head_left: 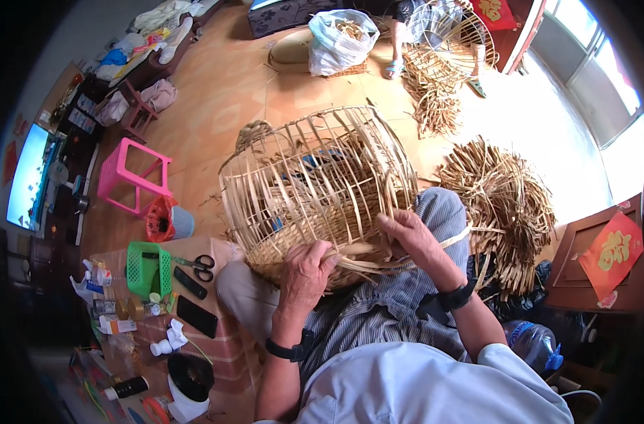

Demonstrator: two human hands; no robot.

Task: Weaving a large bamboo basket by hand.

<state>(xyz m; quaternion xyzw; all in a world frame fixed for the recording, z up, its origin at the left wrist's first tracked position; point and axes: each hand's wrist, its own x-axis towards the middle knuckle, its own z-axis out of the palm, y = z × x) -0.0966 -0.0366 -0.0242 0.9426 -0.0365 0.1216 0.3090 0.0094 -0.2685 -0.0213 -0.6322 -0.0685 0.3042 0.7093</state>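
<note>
**Weaving on the lap**

I see the half-woven pale bamboo-strip basket (318, 187) resting on my knees. My left hand (304, 272) curls closed over its woven base rim; my right hand (410, 237) pinches a loose strip just beside it. A strip could snap if bent sharply.

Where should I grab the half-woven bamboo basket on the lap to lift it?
Probably by the dense woven base band of the bamboo basket, from below at the near side, where the left hand and right hand rest. The upright strips above are loose, widely spaced and flare outward, so they would likely bend.
</note>
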